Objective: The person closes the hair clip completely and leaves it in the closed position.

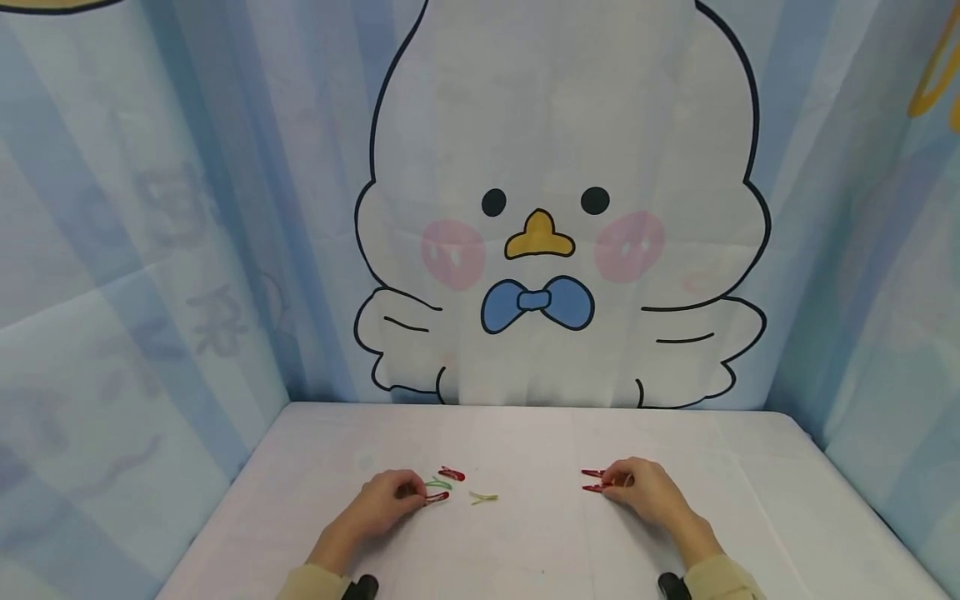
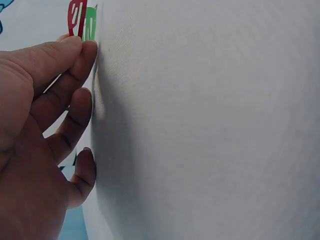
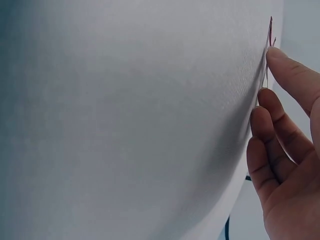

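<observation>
Between thumb and forefinger, my left hand point(image 1: 384, 502) pinches a red hair clip point(image 1: 438, 497), whose slotted end sticks out past the fingertips in the left wrist view. Right behind it lies a green hair clip point(image 2: 90, 22). Another red clip point(image 1: 452, 473) rests a little farther back, and a pale yellow-green clip point(image 1: 483, 497) lies to the right, its arms spread. On the other side, my right hand point(image 1: 651, 493) holds a red hair clip point(image 1: 593, 488) low at the tabletop, its near end hidden by the fingers. A second red clip point(image 1: 592, 472) lies just behind that one.
A white cloth covers the table point(image 1: 540, 550). Behind it hangs a pale blue curtain point(image 1: 322, 208) printed with a white cartoon bird, and similar fabric walls stand at both sides.
</observation>
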{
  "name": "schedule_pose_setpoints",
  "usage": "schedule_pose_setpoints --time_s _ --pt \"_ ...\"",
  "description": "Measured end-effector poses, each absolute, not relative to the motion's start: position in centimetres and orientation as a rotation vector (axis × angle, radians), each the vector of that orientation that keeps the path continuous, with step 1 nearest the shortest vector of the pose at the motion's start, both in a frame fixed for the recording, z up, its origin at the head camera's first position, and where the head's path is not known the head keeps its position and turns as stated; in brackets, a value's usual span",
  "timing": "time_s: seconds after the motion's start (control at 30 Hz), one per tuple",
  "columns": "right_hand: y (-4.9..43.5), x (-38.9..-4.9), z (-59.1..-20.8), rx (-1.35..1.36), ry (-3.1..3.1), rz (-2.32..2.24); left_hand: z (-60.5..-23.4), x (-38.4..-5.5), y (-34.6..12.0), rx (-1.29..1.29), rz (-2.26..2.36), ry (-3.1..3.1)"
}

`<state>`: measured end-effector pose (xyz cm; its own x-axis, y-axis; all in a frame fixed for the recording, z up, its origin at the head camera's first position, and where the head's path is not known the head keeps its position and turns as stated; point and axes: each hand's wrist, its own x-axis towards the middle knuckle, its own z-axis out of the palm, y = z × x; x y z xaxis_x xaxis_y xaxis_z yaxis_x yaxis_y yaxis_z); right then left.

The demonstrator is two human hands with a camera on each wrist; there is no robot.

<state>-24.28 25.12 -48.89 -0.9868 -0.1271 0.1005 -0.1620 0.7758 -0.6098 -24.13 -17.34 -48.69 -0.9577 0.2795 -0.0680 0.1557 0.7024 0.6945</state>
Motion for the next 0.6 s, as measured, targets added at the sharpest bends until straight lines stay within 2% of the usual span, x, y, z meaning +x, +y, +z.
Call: schedule_pose_setpoints --time_s 0.6 --pt "25.05 -24.3 -49.2 0.188 -2.92 0.989 -47.74 -23.79 -16.66 0.515 1.283 2.687"
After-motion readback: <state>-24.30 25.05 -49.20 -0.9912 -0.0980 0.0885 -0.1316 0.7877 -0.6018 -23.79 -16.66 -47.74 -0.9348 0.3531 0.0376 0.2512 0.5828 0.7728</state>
